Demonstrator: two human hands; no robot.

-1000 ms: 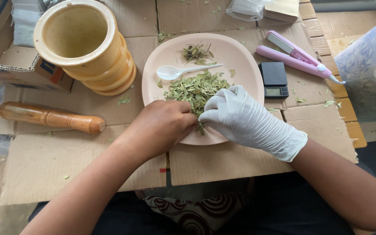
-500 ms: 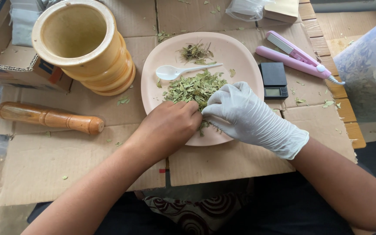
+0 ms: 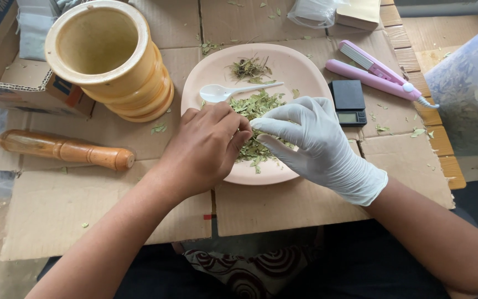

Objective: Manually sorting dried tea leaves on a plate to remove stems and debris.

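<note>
The bare left hand and the white-gloved right hand meet fingertip to fingertip over a pink plate, both pinching dried green leaves heaped under them; a white plastic spoon lies just beyond; a wooden mortar and pestle sit left of the left hand

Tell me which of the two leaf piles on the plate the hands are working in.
The larger, light-green pile at the plate's centre, where the bare left hand and gloved right hand meet. The smaller, darker clump sits untouched beyond the white spoon.
</note>
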